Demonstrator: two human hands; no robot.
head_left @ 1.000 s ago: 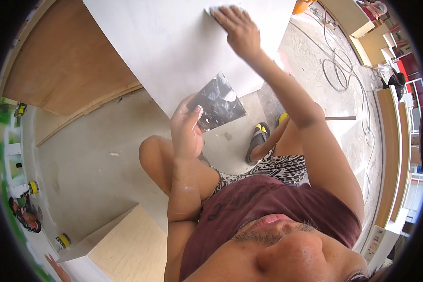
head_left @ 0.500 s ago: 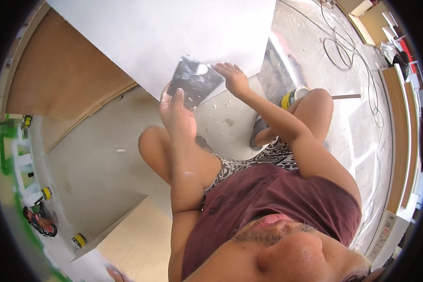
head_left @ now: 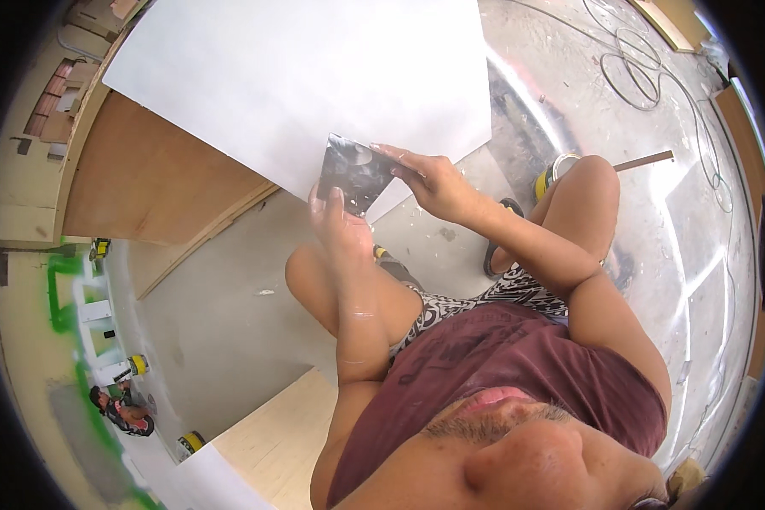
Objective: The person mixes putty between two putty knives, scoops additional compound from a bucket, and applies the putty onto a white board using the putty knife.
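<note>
My left hand (head_left: 342, 234) grips a dark, square, flat sheet (head_left: 348, 174) by its lower edge, thumb on top and fingers behind. Whitish smears mark the sheet; its exact kind is unclear. At its upper right edge, my right hand (head_left: 438, 185) has closed in, index finger along the edge and thumb below. Both hands carry white residue on the fingers. Just beyond them lies a large white panel (head_left: 314, 76), its near corner partly behind the sheet.
A brown wooden board (head_left: 153, 183) stands left of the panel. By my right knee are a yellow-banded can (head_left: 544, 183) and a stick (head_left: 646, 161). A cable (head_left: 646, 81) coils at far right. A pale wooden board (head_left: 272, 425) lies lower left; another person (head_left: 127, 412) is beyond it.
My right hand has gone from outstretched fingers near the sheet's corner to closed on its right edge. The sheet is steadier and less blurred. The view has shifted slightly.
</note>
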